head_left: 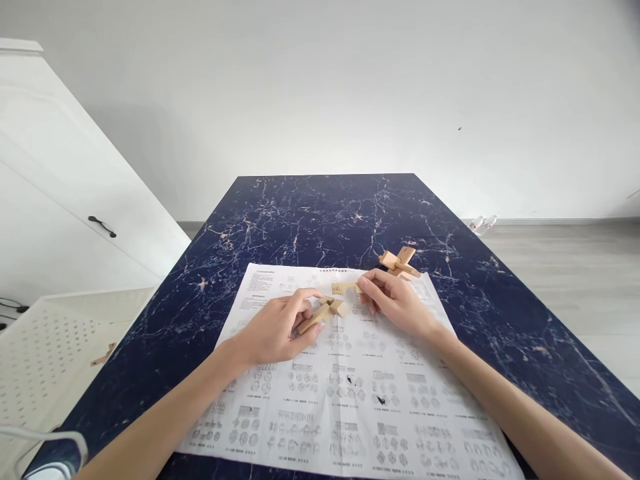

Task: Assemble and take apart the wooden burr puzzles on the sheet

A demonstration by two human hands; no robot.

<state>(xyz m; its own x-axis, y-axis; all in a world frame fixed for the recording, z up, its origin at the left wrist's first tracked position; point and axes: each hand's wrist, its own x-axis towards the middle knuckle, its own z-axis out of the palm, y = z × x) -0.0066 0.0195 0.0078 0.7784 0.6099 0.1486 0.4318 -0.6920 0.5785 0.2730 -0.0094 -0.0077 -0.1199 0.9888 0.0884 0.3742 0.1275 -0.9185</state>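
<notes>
My left hand [287,325] is closed around a few joined wooden puzzle pieces [319,317], pinched between thumb and fingers above the sheet. In my right hand [393,298] a single notched wooden stick [344,288] is gripped near one end, and its other end points left toward the joined pieces. The two are apart. Under both hands lies a large white instruction sheet [350,407] printed with rows of small diagrams. Just beyond my right hand, several more wooden pieces [400,261] sit crossed together at the sheet's top right corner.
The dark blue marble-patterned table [320,217] reaches back toward a white wall. A white cabinet [75,153] and a perforated white surface [55,340] stand at the left. A white cable [45,437] is at the lower left, and plastic bottles [483,225] are on the floor right.
</notes>
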